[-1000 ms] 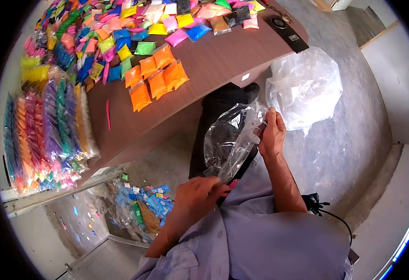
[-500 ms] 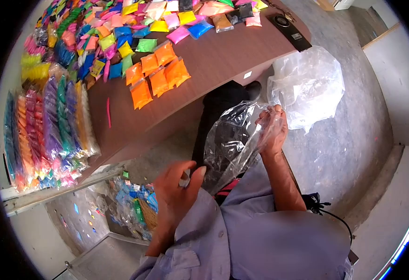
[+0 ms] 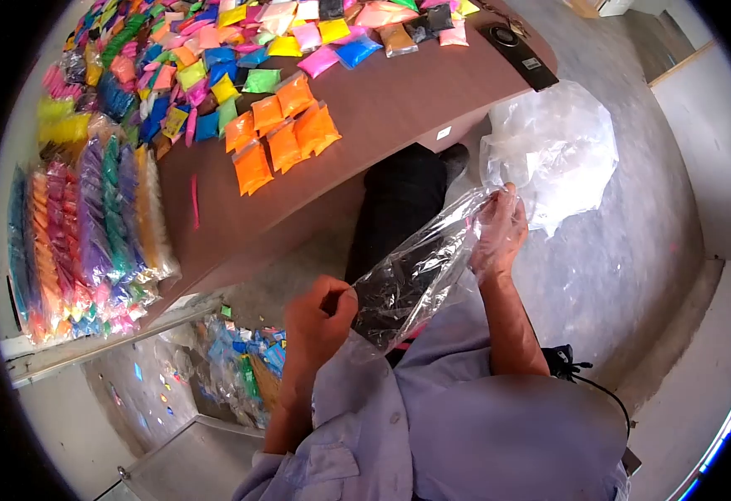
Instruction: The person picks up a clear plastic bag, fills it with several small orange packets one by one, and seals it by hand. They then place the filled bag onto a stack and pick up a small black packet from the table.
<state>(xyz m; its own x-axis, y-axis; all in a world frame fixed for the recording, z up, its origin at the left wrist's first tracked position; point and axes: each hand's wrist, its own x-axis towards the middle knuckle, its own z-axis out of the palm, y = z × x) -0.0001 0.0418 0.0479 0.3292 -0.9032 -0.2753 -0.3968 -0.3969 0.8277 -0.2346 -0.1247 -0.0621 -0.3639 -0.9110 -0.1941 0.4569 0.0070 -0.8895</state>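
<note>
A clear plastic bag [image 3: 419,271] is stretched over my lap between both hands. My left hand [image 3: 322,317] is closed, pinching the bag's lower left end. At the other end, my right hand [image 3: 499,230] grips the plastic between thumb and fingers. Several orange packets [image 3: 284,146] lie on the brown table [image 3: 349,163] beyond my hands. Behind them spreads a large pile of small packets [image 3: 207,63] in many colours.
Long bundles of coloured packets [image 3: 90,225] stand at the table's left end. A black device [image 3: 516,54] lies at its right edge. A large translucent bag [image 3: 553,154] rests on the floor at right. Below left are a bin of wrappers [image 3: 240,367] and a pink strip [image 3: 195,200] on the table.
My left hand has closed on the bag's end, where its fingers were apart before. The bag is now pulled straighter, and my right hand has shifted slightly right.
</note>
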